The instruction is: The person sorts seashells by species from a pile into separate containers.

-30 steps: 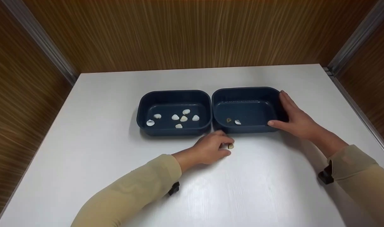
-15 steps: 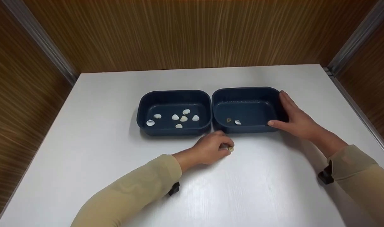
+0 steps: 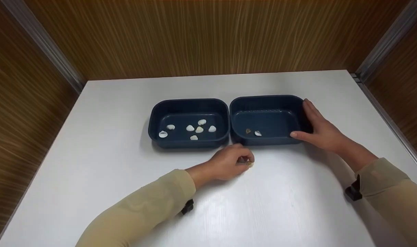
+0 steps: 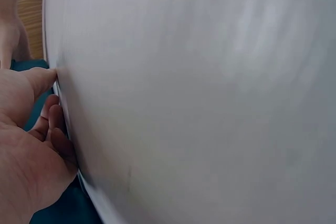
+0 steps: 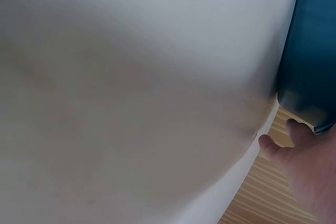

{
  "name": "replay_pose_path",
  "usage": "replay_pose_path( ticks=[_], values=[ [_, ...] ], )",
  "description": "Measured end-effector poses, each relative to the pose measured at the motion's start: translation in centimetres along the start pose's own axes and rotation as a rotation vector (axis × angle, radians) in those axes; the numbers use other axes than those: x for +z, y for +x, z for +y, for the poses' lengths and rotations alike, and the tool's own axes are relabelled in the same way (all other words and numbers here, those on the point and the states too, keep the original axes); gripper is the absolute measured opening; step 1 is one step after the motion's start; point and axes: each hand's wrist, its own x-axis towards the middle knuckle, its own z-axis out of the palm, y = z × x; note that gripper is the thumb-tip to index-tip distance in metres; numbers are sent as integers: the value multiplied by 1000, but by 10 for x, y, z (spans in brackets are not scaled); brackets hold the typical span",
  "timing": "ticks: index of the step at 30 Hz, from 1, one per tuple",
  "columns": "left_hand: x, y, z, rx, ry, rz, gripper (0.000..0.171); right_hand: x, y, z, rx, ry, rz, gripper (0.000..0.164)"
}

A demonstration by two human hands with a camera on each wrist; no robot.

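Observation:
In the head view, my left hand [image 3: 229, 163] pinches a small pale seashell [image 3: 250, 164] between thumb and index finger, low over the table just in front of the two boxes. The left wrist view shows the same hand [image 4: 26, 150] but not the shell. My right hand [image 3: 323, 132] rests against the right end of the right dark blue box [image 3: 270, 140], fingers extended along its side and thumb on the front rim. In that box lie a brownish shell [image 3: 248, 131] and a white shell [image 3: 258, 133].
Beside it on the left stands a matching dark blue box [image 3: 187, 144] with several white shells [image 3: 199, 129] spread over its bottom. Both boxes sit on a white table [image 3: 280, 206]. Wood-grain panels [image 3: 208, 37] enclose the back and sides.
The shell at my left fingertips has shifted slightly toward me and turned as the thumb and index finger drew closer together. My right hand and both boxes stay in place.

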Motion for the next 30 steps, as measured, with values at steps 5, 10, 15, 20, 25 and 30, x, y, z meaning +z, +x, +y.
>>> replay_pose_path(
  ticks=[5,10,15,20,25,30],
  values=[
    [-1,-2,0,25,-16,-11,13,0,1,-1,8,-9,0,115],
    [-3,-3,0,36,-36,-27,14,1,0,-1,-9,1,4,114],
    [-3,-2,-1,25,-53,-41,14,1,-1,0,-22,14,5,114],
    [-3,-2,-2,13,-50,-53,13,2,-1,2,-37,18,7,114],
    [-3,-3,-1,4,-66,-55,11,2,-3,1,-40,22,5,113],
    [-4,-5,-2,5,-115,-42,14,1,-2,2,-32,11,3,111]
  ],
)
